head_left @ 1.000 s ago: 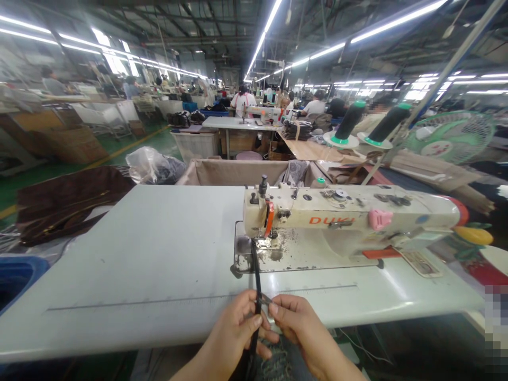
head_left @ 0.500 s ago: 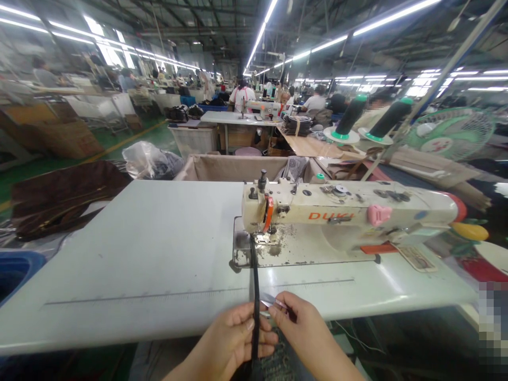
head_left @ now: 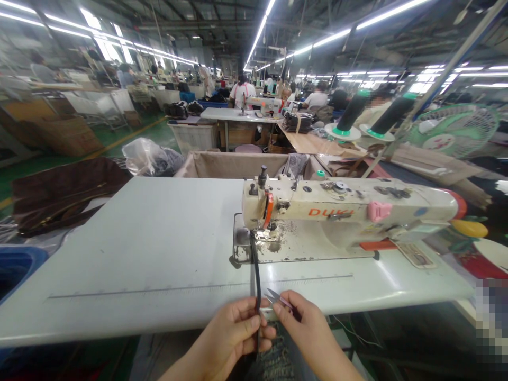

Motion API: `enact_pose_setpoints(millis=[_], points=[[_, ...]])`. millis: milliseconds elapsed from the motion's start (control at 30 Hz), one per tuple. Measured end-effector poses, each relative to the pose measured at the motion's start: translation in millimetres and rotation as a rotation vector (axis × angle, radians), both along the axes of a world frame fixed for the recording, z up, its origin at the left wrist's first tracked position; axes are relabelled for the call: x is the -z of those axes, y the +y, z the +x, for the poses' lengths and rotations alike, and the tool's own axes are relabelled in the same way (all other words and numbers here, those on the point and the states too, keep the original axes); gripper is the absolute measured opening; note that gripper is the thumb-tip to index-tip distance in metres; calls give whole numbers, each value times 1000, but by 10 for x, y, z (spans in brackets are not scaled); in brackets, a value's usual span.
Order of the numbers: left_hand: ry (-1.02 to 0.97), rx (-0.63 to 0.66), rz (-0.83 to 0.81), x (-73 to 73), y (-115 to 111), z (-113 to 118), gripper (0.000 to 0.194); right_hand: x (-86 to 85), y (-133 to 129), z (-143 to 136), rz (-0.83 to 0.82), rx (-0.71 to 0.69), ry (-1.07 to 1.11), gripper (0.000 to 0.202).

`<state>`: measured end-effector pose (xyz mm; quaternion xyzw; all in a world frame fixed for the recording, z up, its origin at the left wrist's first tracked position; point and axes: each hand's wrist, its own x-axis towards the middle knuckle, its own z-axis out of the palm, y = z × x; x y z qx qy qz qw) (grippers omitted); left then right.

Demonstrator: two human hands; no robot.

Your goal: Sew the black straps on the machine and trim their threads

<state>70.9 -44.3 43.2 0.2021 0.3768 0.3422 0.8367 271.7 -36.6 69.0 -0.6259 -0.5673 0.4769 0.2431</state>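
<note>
A narrow black strip [head_left: 257, 275] runs from under the presser foot of the sewing machine [head_left: 345, 211] down over the table's front edge. My left hand [head_left: 242, 330] holds the strip near that edge, thumb on top and fingers behind. In my right hand [head_left: 299, 320] is a small pair of scissors [head_left: 275, 298], its blades apart and pointing up and left, just right of the strip. Dark textured fabric [head_left: 278, 357] hangs below, between my hands.
The white table [head_left: 151, 248] has a ruler line along its front. A blue bin [head_left: 24, 264] and a brown bag [head_left: 67, 193] are at the left. Beyond the machine are a cloth-lined bin [head_left: 234, 165], thread cones [head_left: 351, 114] and a green fan [head_left: 452, 132].
My left thumb has moved onto the strip, pressing it. The scissors have turned and their blades now show apart, slightly farther right of the strip.
</note>
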Motion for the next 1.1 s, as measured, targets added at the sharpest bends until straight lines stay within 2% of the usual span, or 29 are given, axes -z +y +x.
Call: enact_pose_setpoints(millis=[233, 333, 533, 700, 967, 1100], points=[[323, -17, 161, 27, 11, 17, 51, -40, -16, -36, -11, 10, -8, 37], [397, -35, 199, 48, 4, 23, 51, -13, -29, -32, 22, 10, -32, 35], [408, -66, 191, 102, -6, 21, 69, 29, -65, -14, 181, -24, -203, 28], [419, -74, 205, 166, -5, 19, 73, 4, -84, -15, 352, -114, -379, 19], [442, -83, 242, 285, 3, 19, 73, -28, -79, -62, 441, -168, -499, 11], [452, -78, 247, 291, 6, 26, 73, -27, -82, -59, 501, -171, -534, 9]])
